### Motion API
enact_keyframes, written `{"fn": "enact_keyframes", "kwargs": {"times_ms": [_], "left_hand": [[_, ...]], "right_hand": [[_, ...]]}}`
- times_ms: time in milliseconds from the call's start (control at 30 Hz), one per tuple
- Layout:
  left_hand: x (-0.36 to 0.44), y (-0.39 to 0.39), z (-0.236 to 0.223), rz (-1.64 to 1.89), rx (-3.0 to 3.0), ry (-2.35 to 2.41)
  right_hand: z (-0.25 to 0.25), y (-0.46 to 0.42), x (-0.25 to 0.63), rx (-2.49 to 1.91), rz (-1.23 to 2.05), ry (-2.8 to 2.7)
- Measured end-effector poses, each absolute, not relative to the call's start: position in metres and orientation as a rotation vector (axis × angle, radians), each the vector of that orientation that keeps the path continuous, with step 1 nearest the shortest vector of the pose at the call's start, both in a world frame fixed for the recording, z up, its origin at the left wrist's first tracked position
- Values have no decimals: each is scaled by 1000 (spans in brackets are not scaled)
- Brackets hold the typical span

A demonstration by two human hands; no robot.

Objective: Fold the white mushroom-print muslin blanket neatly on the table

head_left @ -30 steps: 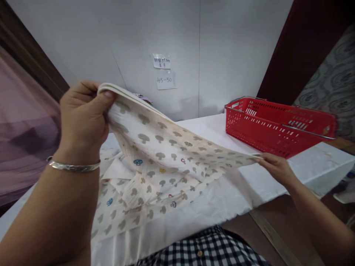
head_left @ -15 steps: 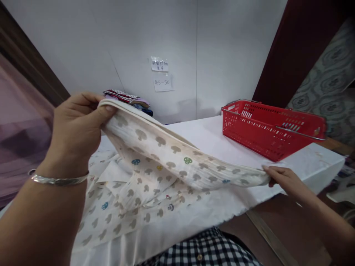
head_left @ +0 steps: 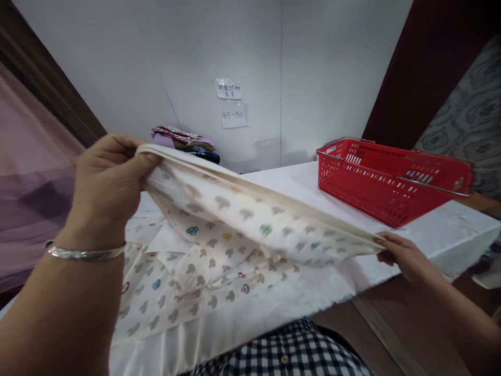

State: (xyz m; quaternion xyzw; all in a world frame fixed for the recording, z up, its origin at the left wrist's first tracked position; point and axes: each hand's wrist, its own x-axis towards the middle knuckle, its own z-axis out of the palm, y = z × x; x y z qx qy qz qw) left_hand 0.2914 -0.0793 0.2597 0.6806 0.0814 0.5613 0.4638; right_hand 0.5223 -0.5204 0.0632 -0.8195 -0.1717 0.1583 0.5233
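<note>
head view: compared with half a second ago, the top edge of my cream-white, thin fabric sheet printed with grey and a few coloured mushrooms (head_left: 235, 214) runs straighter between my hands, where it sagged a little. my left hand (head_left: 107, 183) sits lower than it did a second ago, and the stack of folded, mixed-colour cloths (head_left: 186, 141) behind it shows more fully. i take this to mean the edge is now under tension; the sheet is not yet flat, in my judgement, since its lower part lies rumpled on the table draped in white cloth (head_left: 287, 183).

fingers: left thumb and fingers are clamped on one end of the edge, thumb on the near face, fingertips hidden behind; two layers seem to meet there. my right hand (head_left: 405, 258) pinches the other end between thumb and forefinger, lower than the left. the sheet spans the gap, its held part slanting down to the right, clear of the tabletop, printing blurred. the red, slotted plastic basket (head_left: 360, 196) stands beyond my right hand, not touched.
</note>
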Motion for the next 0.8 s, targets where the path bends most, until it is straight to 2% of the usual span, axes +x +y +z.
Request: {"fn": "enact_keyframes", "kwargs": {"times_ms": [67, 200, 600, 800], "left_hand": [[291, -79, 257, 1317, 1707, 232], [296, -75, 253, 1286, 1717, 228], [357, -92, 262, 1030, 1837, 128], [383, -87, 271, 1078, 1842, 279]], "right_hand": [[65, -528, 530, -1964, 159, -305], [71, -530, 527, -2065, 59, -470], [38, -542, 574, -1791, 536, -355], [38, -530, 567, -1815, 407, -520]]}}
